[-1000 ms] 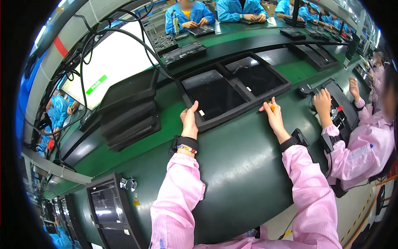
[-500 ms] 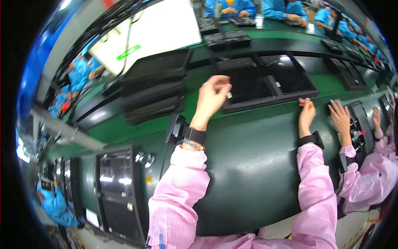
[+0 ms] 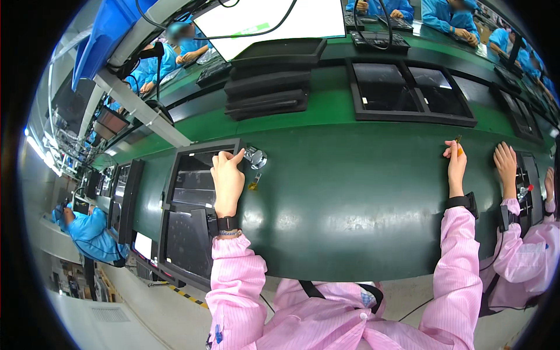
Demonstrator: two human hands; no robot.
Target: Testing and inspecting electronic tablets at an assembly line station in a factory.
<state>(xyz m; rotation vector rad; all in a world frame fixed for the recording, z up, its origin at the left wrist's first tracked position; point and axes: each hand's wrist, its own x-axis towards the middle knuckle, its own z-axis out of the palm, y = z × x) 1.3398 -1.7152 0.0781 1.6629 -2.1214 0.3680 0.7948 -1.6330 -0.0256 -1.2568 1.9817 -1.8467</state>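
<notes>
Black two-panel tray (image 3: 204, 146), lying on the counter (image 3: 350, 192) beneath and to the left of the left hand (image 3: 228, 184). Its long axis runs fore and aft, close to the way this hand points, so that the hand stands over the right-hand rim near the far corner. The hand's fingers are partly curled, with nothing seen between them; whether they touch the rim cannot be told. The right hand (image 3: 457, 166), well apart to the right, is closed in a pinch on a small amber strip (image 3: 458, 140) that projects beyond its fingertips; of the two hands, the left is by far the nearer to the tray. Just right of the left hand sit a clear glossy piece (image 3: 255, 157) and, closer to the person, a loose amber tab (image 3: 254, 185). Beyond the left hand and to its right rises a stack of black trays (image 3: 268, 87); a second two-panel tray (image 3: 417, 119) lies beyond the right hand, to its left, and a co-worker's hand (image 3: 506, 169) is near on its right
</notes>
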